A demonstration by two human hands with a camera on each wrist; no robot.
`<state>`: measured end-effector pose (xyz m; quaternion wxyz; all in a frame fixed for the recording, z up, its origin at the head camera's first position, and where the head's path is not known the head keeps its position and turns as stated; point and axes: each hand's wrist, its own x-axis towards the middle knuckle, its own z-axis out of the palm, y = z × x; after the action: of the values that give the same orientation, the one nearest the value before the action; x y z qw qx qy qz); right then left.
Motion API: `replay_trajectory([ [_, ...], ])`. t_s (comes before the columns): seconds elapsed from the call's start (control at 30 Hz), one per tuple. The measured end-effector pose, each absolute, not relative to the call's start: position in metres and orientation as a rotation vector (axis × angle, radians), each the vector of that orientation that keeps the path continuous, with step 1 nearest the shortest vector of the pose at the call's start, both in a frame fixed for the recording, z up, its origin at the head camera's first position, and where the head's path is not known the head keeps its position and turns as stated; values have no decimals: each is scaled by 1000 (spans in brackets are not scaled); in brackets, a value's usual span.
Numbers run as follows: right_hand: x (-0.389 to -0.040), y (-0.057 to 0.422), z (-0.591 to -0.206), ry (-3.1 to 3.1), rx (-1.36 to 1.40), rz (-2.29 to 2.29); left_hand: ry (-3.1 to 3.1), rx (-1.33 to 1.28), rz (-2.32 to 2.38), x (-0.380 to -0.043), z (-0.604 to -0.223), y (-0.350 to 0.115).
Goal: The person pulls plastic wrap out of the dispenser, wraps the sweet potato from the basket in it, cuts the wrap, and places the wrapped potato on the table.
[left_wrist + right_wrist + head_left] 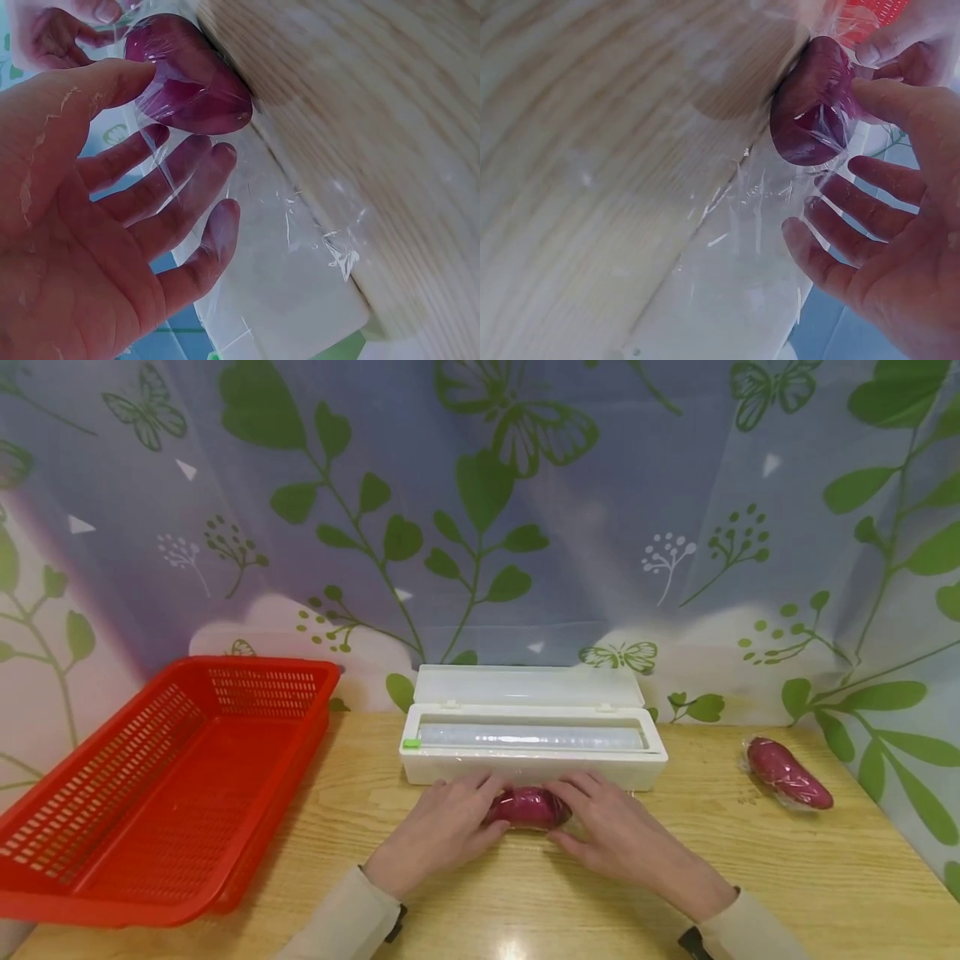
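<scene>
A glossy purple sweet potato (pixel 529 807) lies on the table against the front of a white film dispenser (pixel 534 770), under clear cling film (pixel 300 225). My left hand (pixel 455 821) holds its left end, thumb in front and fingers behind. At the other end my right hand (pixel 609 820) holds it the same way. In the left wrist view the thumb lies at the sweet potato (pixel 191 82), with the other fingers spread behind the film. Much the same shows in the right wrist view, where film creases over the sweet potato (pixel 810 112).
A red plastic basket (pixel 217 860) stands at the left. On the right side of the table lies another purple sweet potato (pixel 787 773), wrapped in film. The dispenser's lid (pixel 528 685) is raised, showing the film roll (pixel 532 737). A patterned curtain (pixel 600 527) hangs behind.
</scene>
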<state>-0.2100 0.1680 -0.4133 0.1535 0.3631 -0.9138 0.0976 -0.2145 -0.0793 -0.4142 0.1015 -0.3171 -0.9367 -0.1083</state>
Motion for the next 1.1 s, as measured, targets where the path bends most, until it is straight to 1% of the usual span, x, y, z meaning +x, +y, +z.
replay_trajectory([
  [0.2,-209,173,-412,-2536,1069,288,-2783,-927,-316,-211,-411,-85],
  [0.4,-205,177,-411,-2510,1072,289,-2795,-873,-495,-209,-399,-99],
  [0.6,-206,177,-408,-2426,1083,349,-2613,-750,-618,-220,-389,-123],
  [0.77,-213,171,-405,-2335,1134,426,-2492,-666,-590,-235,-395,-141],
  [1.1,-232,152,-400,-2266,1179,468,-2683,-539,-637,-252,-412,-160],
])
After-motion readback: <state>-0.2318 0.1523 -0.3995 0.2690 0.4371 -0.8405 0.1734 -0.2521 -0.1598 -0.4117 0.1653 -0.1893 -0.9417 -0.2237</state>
